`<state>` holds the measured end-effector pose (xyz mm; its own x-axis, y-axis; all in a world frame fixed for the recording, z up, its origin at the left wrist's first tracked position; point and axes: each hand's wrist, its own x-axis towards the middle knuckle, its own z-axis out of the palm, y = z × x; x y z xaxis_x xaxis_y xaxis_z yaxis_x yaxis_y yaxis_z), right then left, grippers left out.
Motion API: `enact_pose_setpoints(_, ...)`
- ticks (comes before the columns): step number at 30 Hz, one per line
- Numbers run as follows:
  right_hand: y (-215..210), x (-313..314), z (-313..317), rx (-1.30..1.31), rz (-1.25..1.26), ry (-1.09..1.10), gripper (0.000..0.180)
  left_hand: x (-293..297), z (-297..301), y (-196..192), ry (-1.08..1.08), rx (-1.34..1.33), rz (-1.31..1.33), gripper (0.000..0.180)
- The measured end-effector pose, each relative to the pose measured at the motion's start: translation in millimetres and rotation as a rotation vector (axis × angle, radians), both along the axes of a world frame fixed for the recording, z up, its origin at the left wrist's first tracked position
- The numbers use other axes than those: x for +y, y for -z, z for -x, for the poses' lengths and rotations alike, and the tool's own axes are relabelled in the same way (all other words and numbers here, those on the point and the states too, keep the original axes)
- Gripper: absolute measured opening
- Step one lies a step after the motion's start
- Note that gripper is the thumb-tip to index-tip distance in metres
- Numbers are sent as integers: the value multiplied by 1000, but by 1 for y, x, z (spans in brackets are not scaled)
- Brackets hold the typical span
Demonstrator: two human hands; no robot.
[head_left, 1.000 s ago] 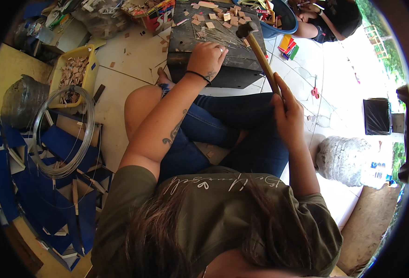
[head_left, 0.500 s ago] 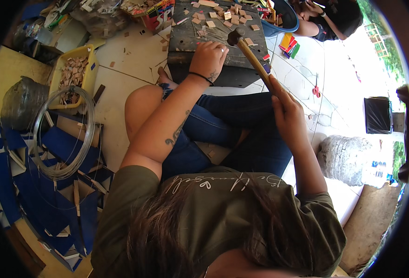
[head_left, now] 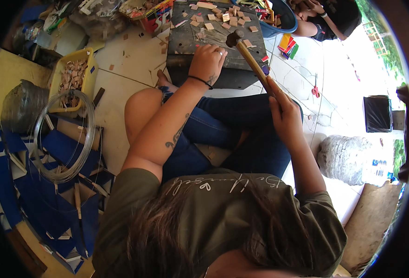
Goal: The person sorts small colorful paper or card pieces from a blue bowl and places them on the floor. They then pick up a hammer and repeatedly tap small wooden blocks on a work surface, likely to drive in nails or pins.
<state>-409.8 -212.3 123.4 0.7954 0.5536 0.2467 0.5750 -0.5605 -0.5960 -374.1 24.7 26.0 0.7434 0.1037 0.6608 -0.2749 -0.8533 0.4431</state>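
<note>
My right hand (head_left: 285,111) is wrapped round the wooden handle of a hammer (head_left: 253,62). The hammer is raised at a slant, its dark metal head (head_left: 234,38) over a dark wooden block (head_left: 181,39). My left hand (head_left: 207,63) rests at the near edge of that block, its fingers curled and closed, a ring on one finger. Whatever the fingers pinch is hidden beneath them. Small square wood pieces (head_left: 233,22) lie scattered on the block's far part, beyond both hands.
At left stand a yellow basket of wood pieces (head_left: 91,76), a wire coil (head_left: 37,139) and blue boards (head_left: 9,190). A blue tub (head_left: 269,32) stands beyond the block, near another person (head_left: 339,18). Red scissors (head_left: 315,91) and a filled plastic bag (head_left: 341,155) sit at right.
The hammer head has come slightly lower and to the left. My left hand stays closed at the block's near edge, almost unmoved. The other person's hand has shifted a little.
</note>
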Motion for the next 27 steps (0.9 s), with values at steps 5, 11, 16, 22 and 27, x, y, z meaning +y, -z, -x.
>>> enact_pose_setpoints(5, 14, -2, -31, -6, -93, 122, 42, 3, 1, -3, 1, -33, 10, 14)
enact_pose_setpoints(11, 50, 13, -89, -135, 337, 362, 41, 53, 27, -17, -102, 106, 417, 18)
enact_pose_setpoints(16, 59, 32, -95, -417, 423, 353, 42, 182, 83, -26, -465, 186, 193, 22)
enact_pose_setpoints(22, 45, 98, -123, -459, 281, -17, 36, 324, 153, -25, -896, 510, -291, 27)
enact_pose_setpoints(27, 46, 142, -152, -229, 462, -44, 23, 358, 169, -21, -1190, 851, -331, 31)
